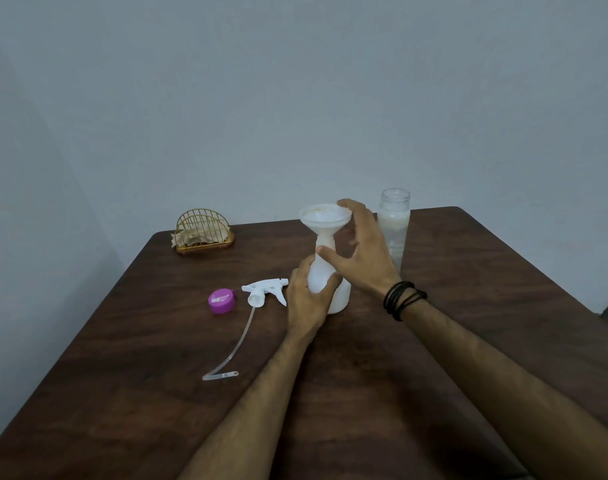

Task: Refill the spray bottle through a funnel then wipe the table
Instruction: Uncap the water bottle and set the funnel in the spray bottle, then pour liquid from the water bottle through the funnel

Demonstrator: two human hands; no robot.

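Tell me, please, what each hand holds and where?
The left hand grips the spray bottle round its lower body; the right hand holds nothing, fingers spread beside the funnel.

Left hand (309,299) curled in a grip; right hand (361,251) spread, fingers loosely arched.

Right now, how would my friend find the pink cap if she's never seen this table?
Start at the brown table and find the white spray bottle that the left hand grips. To the left lies the white trigger sprayer with its long clear tube. The pink cap sits just left of that: small, round and the only bright-coloured thing there.
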